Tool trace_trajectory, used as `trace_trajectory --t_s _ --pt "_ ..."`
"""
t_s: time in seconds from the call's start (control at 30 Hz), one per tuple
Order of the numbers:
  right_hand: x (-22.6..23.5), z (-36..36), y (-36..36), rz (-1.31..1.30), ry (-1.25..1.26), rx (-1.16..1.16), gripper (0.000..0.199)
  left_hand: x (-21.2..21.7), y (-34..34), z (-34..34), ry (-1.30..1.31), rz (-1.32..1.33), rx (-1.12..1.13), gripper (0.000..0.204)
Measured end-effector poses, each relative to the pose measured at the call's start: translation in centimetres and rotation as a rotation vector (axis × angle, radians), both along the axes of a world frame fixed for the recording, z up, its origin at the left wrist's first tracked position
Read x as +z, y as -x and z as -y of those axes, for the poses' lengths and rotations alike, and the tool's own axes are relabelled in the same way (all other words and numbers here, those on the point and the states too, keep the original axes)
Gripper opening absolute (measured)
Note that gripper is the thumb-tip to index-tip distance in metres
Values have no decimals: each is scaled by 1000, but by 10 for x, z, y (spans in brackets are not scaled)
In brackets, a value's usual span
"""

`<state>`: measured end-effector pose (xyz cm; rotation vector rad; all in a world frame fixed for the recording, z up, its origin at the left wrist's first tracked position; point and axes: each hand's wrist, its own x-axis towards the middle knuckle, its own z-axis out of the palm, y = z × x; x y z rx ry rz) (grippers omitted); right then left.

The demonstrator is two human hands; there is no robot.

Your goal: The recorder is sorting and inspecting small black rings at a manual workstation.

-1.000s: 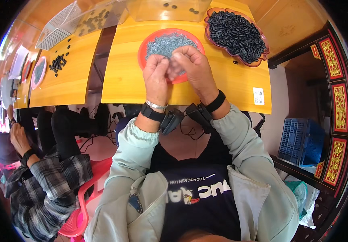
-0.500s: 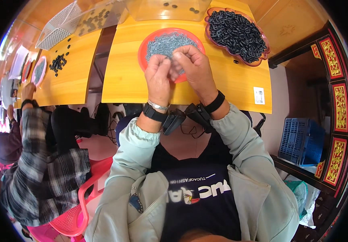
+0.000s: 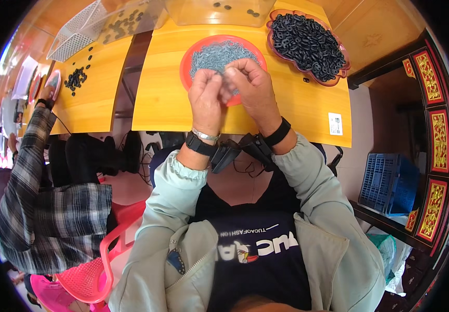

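Both hands are held close together over the near rim of a round red plate [image 3: 184, 73]. Heaped on that plate are small silvery metal pieces [image 3: 219, 54], thin and pin-like. The fingertips of my left hand [image 3: 206, 101] are pinched, facing my right hand [image 3: 255, 91], whose thumb and forefinger are also closed. Whatever sits between the fingertips is too small and blurred to make out. To the right stands a scalloped reddish bowl [image 3: 334, 78] full of black oval ring-like plastic pieces [image 3: 308, 44].
One black piece [image 3: 306, 80] lies beside the bowl on the yellow table [image 3: 167, 104]. Clear plastic bins [image 3: 219, 15] stand at the back. A co-worker in a plaid sleeve [image 3: 32, 140] sits at the left table near scattered black pieces [image 3: 76, 78]. A blue crate [image 3: 386, 182] is at right.
My hands stay nearly in place over the plate, fingertips still together. At the left, the co-worker's arm has moved farther forward to the small plate there.
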<state>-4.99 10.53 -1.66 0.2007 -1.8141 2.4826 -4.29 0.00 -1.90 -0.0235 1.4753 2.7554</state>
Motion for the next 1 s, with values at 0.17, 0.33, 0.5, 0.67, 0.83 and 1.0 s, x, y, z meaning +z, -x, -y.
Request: trace_trajectory --t_s 0.17,0.33,0.5,0.67,0.83,1.0 --pt "0 1 1 -1 -4 -2 7 -3 1 2 -17 -6 -6 6" --pt "1 2 0 8 -27 12 7 -4 2 2 -30 -19 -10 5" --pt "-2 5 -1 3 -57 -12 7 -3 0 1 1 -28 31 3" --pt "-1 5 -2 -6 -85 -34 7 -6 0 0 2 -50 24 3" --pt "4 1 -3 -11 -82 -7 7 -1 0 0 37 -57 17 4" --pt "9 -1 -3 -9 -64 9 12 1 0 3 56 -58 5 5"
